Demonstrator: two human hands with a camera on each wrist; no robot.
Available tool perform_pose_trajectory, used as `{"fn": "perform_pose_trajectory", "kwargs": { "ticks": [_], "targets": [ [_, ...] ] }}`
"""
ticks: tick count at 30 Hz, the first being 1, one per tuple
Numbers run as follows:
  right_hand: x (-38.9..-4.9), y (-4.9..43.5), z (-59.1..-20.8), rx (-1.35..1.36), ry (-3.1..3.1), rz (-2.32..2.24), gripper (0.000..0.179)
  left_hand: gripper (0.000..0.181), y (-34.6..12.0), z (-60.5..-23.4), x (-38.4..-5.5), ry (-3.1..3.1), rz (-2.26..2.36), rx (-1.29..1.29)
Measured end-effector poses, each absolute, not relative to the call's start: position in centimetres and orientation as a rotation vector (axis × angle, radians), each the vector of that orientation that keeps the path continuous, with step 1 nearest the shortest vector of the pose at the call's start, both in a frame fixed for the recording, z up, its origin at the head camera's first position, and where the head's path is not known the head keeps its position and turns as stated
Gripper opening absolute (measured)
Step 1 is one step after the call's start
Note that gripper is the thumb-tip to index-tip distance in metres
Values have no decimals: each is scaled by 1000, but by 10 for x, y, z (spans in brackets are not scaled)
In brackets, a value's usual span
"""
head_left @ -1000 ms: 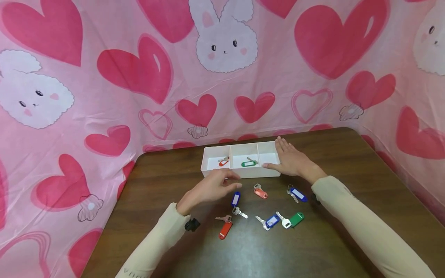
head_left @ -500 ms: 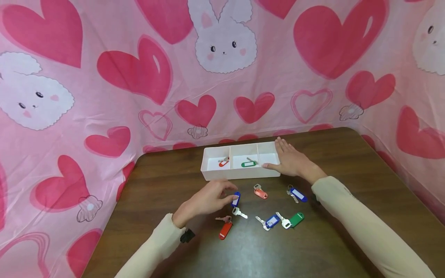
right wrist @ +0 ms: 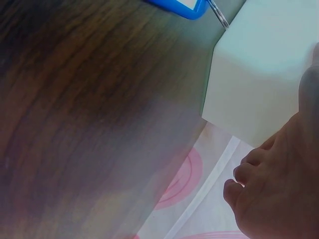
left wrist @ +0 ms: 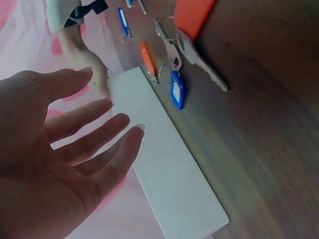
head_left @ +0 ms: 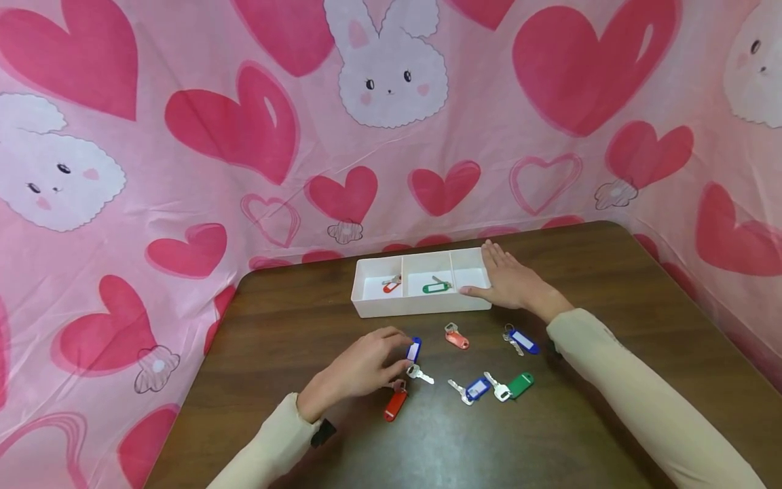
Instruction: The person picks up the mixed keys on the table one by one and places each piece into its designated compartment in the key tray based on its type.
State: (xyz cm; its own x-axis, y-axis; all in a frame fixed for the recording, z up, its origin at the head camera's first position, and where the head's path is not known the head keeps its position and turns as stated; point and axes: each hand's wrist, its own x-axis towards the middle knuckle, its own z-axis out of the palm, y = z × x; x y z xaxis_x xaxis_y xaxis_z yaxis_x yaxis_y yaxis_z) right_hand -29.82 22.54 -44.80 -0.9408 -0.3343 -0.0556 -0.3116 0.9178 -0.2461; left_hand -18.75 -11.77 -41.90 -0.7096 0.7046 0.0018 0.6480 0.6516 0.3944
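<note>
The left grip (head_left: 366,361) looks spread to me, thumb parted from fingers with nothing between them; the blue tag (head_left: 413,350) lies right at its fingertips, though I can't tell whether they touch. I'd pinch that tag by its long edges — its key (head_left: 421,375), just past the thumb, would probably dangle more awkwardly — and mind the red tag (head_left: 395,405) lying close on the thumb side. The right grip (head_left: 513,282), fingers straight, rests against the end of the white tray (head_left: 421,307) beside it, a sensible brace

Pink heart-and-bunny cloth (head_left: 391,149), brown wood-grain table (head_left: 611,299)
</note>
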Motion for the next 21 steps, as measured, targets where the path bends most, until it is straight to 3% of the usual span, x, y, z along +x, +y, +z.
{"fn": "perform_pose_trajectory", "kwargs": {
  "ticks": [21],
  "targets": [
    [-299, 227, -450, -498, 2963, -428, 127, 43, -128, -443, -168, 2813, 327, 1250]
  ]
}}
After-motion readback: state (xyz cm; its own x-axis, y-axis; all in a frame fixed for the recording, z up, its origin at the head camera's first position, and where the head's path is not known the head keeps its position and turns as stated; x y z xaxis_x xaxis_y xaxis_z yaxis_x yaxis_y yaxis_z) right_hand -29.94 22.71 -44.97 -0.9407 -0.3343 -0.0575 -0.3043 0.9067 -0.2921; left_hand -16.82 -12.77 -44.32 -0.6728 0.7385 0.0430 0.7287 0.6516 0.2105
